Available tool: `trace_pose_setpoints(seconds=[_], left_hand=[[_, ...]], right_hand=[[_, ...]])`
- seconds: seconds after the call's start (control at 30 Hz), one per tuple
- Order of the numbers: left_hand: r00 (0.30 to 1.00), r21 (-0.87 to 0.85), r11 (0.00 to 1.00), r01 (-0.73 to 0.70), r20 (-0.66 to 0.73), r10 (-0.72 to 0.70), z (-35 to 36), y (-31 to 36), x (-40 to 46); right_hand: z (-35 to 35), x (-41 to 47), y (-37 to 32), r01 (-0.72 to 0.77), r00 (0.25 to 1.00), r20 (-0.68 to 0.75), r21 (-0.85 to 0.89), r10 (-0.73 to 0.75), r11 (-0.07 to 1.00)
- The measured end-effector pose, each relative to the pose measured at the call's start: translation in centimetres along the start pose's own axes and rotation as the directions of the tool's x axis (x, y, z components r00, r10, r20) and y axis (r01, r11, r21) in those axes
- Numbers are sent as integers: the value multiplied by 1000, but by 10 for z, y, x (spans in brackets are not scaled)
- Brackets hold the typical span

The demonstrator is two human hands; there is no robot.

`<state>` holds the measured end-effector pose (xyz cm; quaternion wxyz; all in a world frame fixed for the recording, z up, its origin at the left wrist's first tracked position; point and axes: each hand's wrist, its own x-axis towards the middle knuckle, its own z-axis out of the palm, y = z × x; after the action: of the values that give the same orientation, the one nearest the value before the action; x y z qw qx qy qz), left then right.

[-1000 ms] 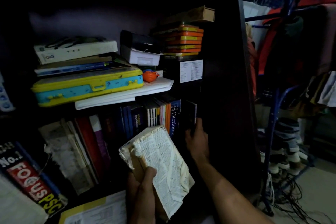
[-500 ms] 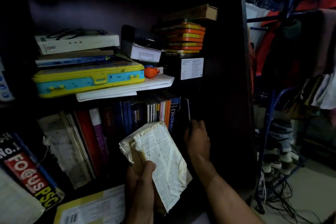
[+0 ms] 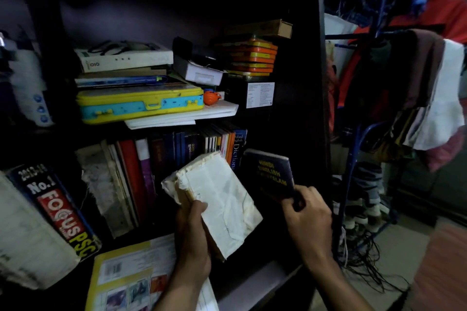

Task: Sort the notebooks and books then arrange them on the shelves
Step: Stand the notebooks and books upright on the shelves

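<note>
Nearest, left hand (image 3: pixel 194 237) wrapped around a coverless book (image 3: pixel 222 204), thumb across the front page; pages yellowed, creased, ragged along the torn spine, held tilted in front of the lower shelf. Just right of it, right hand (image 3: pixel 307 217) pinching the bottom corner of a dark purple book (image 3: pixel 271 174) with blurred yellow lettering, tilted at the right end of the row. Behind both, upright books (image 3: pixel 177 154) on the lower shelf, a blue dictionary (image 3: pixel 237 151) among them. Above, yellow-and-blue case (image 3: pixel 139 105) lying flat on white papers. Farther right, orange tins (image 3: pixel 252 58) stacked.
</note>
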<state>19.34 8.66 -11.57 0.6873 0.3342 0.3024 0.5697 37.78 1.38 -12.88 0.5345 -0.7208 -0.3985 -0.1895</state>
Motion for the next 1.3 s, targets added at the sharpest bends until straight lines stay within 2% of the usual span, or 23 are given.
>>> trace_pose_setpoints(seconds=[0.1, 0.2, 0.33, 0.37, 0.4, 0.43, 0.47, 0.5, 0.53, 0.57, 0.6, 0.63, 0.67, 0.73, 0.77, 0.83, 0.9, 0.97, 1.03, 1.07, 1.13, 1.2, 1.3], left_hand=[[990, -252, 962, 106, 119, -77, -2, 15, -4], [987, -340, 936, 94, 154, -43, -9, 26, -2], [966, -460, 873, 162, 256, -44, -18, 41, 2], [946, -500, 844, 193, 324, -24, -18, 43, 3], [883, -518, 813, 267, 469, 8, -17, 46, 5], [849, -521, 822, 231, 521, 91, -16, 49, 5], [842, -528, 820, 221, 528, 113, -17, 48, 4], [866, -488, 855, 175, 490, 103, -16, 46, 8], [866, -453, 850, 269, 499, -8, -15, 41, 9], [905, -426, 869, 252, 421, -56, -12, 37, 8], [936, -370, 906, 206, 343, -72, -6, 37, -1], [936, -335, 920, 201, 342, -79, -3, 35, -4], [950, -267, 949, 166, 300, -82, 0, 31, -3], [968, -131, 986, 105, 239, -72, 4, 20, -4], [971, -102, 993, 55, 239, -29, 4, 15, -3], [976, -20, 995, -94, 196, 96, 3, 7, -2], [943, 159, 935, -316, 157, 292, -1, 0, 2], [891, 371, 811, -452, 233, 390, -5, -5, 2], [873, 508, 712, -485, 337, 353, -7, -9, 0], [866, 533, 693, -485, 404, 296, -9, -11, 2], [858, 551, 705, -447, 487, 164, -10, -13, 6], [853, 551, 724, -415, 513, 98, -11, -12, 6], [810, 472, 804, -362, 586, 20, -12, -13, 5]], right_hand=[[-12, -17, 4, 146, 975, 183, -98, -126, 984], [-7, -40, 9, 316, 902, 363, -184, -235, 931], [-12, -40, 8, 436, 842, 450, -241, -298, 867], [-13, -40, 10, 475, 823, 467, -251, -324, 843], [-16, -40, 10, 511, 800, 490, -256, -346, 821], [-17, -41, 8, 550, 772, 515, -247, -373, 798], [-16, -46, 6, 579, 742, 545, -229, -390, 782], [-15, -52, 3, 618, 703, 571, -195, -423, 762], [-14, -57, 0, 651, 648, 614, -139, -450, 746], [-14, -60, -2, 660, 596, 662, -82, -454, 747], [-15, -59, -6, 622, 576, 700, -38, -423, 782], [-19, -56, -11, 541, 591, 716, -10, -372, 841], [-24, -53, -18, 435, 632, 702, 28, -327, 900], [-34, -48, -31, 254, 784, 558, 110, -271, 961], [-36, -47, -38, 224, 833, 494, 108, -248, 969], [-37, -50, -46, 204, 880, 434, 22, -193, 979], [-34, -50, -47, 95, 921, 382, -22, -79, 995], [-28, -45, -50, 20, 946, 321, 73, -42, 997], [-20, -42, -58, -1, 934, 348, 214, -75, 977], [-15, -42, -63, -37, 911, 404, 277, -81, 960], [-8, -45, -69, -132, 878, 475, 361, -60, 923], [-3, -49, -68, -182, 883, 468, 400, -29, 898], [-1, -54, -68, -227, 888, 461, 415, 11, 881]])
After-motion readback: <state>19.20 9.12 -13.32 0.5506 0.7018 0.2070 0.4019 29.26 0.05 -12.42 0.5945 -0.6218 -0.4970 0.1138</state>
